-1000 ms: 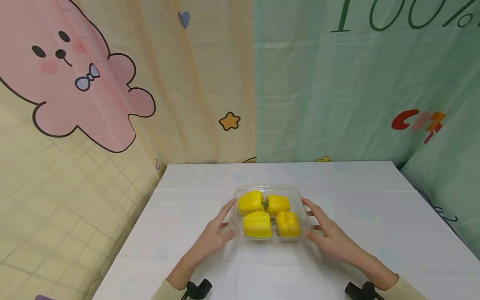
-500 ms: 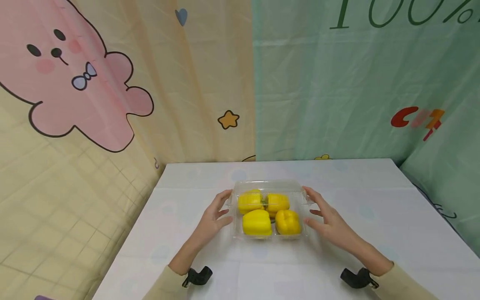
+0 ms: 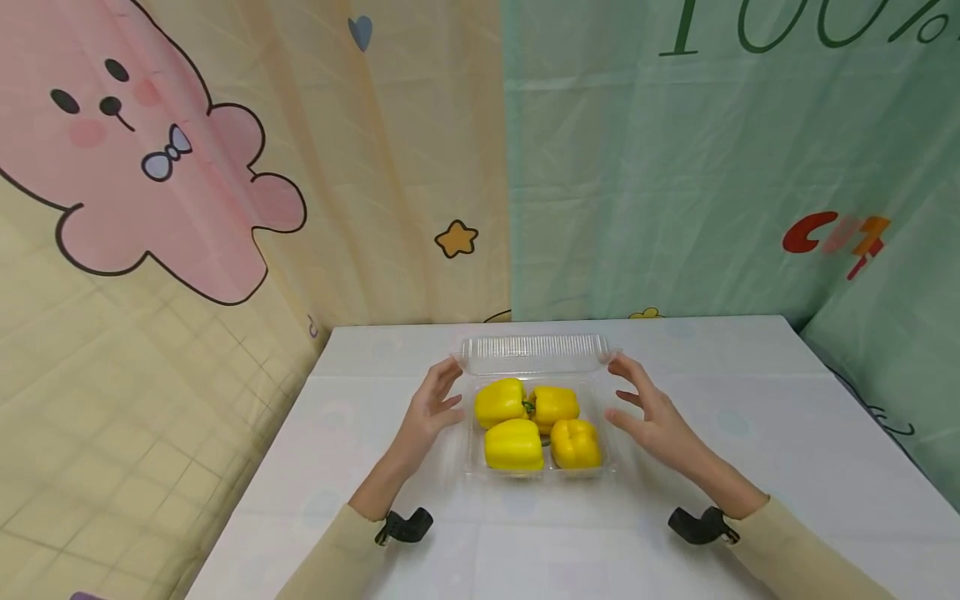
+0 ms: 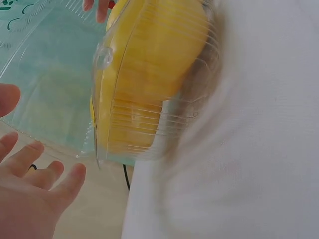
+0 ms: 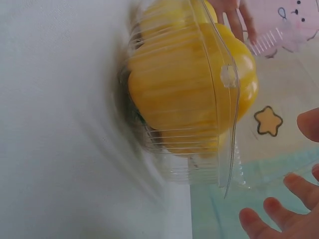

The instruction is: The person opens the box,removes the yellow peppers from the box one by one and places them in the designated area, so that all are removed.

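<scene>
A clear plastic clamshell box [image 3: 546, 473] stands on the table with several yellow bell peppers [image 3: 513, 445] in it. Its ribbed lid [image 3: 536, 357] is raised and tilted back at the far side. My left hand [image 3: 423, 417] has its fingertips at the lid's left corner, fingers spread and slightly bent. At the right corner, my right hand [image 3: 660, 421] touches the lid in much the same way, thumb held apart. The left wrist view shows the box's side wall beside the fingers [image 4: 67, 186]; in the right wrist view the fingers [image 5: 294, 191] lie along the lid's edge.
A white cloth with pale dots covers the table [image 3: 525, 542]. Behind it hangs a printed curtain [image 3: 405, 167], beige on the left and green on the right. A black camera mount [image 3: 405, 527] sits on the left wrist, another [image 3: 701, 525] on the right.
The lid has swung up and back from over the peppers, from lowered to raised. Both hands have moved away from me with it, staying at its corners.
</scene>
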A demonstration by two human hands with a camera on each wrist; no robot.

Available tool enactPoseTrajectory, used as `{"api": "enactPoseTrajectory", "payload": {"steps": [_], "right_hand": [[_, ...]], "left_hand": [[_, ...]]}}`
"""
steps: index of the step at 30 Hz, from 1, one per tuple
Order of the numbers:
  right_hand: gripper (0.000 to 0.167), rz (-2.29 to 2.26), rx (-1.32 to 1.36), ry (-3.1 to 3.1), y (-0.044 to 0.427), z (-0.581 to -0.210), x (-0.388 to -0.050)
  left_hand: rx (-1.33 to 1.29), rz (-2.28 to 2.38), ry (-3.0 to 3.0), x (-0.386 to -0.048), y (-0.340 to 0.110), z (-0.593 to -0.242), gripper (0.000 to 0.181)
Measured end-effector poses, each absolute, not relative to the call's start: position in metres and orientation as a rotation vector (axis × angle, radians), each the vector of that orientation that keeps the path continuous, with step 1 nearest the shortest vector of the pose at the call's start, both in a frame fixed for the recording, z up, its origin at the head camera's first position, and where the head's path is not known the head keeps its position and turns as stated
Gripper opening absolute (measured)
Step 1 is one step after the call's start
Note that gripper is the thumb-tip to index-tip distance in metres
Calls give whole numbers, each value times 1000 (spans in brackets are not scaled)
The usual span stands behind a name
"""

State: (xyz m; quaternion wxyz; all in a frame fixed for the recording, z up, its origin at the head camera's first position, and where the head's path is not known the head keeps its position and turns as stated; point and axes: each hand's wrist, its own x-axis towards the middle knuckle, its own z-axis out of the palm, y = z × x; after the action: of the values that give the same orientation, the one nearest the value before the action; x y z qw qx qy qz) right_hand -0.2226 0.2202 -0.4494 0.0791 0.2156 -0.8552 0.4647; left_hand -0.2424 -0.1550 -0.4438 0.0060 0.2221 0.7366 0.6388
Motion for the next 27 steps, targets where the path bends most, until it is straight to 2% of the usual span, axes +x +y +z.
{"api": "enactPoseTrajectory", "payload": {"steps": [10, 20, 27], "right_hand": [[86, 1449, 731, -2472, 222, -450, -241], [92, 1534, 758, -2458, 224, -449, -263], [89, 1538, 775, -2470, 226, -455, -285]], "left_hand": [[760, 2083, 2264, -258, -151, -447, 77], [774, 2072, 2285, -273, -149, -451, 76], [695, 2003, 2333, -288, -150, -461, 73]]}}
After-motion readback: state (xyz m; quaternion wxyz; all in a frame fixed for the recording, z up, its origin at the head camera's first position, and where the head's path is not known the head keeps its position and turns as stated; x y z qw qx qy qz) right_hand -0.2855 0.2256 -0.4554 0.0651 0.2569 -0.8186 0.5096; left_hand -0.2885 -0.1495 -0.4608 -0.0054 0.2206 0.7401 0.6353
